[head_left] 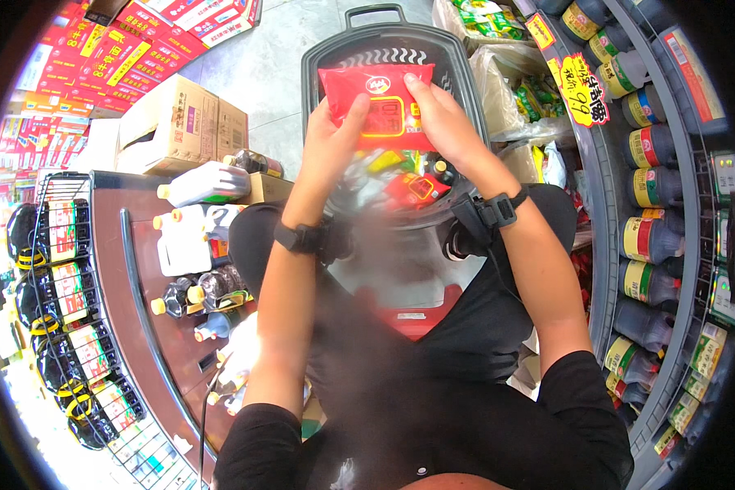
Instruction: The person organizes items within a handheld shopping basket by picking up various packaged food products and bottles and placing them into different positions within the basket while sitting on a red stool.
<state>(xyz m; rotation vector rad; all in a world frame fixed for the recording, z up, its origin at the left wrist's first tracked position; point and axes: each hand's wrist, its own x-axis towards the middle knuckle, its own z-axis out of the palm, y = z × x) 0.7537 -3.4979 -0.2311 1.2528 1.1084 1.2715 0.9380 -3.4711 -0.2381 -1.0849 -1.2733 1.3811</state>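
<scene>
Left hand (331, 137) and right hand (449, 124), half-curled, held a glossy red plastic pouch (380, 108) (probably soft; sides suited gripping).

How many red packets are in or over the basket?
2: the held packet, in left hand and right hand; the lower packet, in the basket. More may be hidden.

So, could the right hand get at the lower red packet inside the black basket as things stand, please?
Probably yes: the lower red packet shows uncovered near the right hand, though that hand would likely need to let go of the held red packet first.
</scene>
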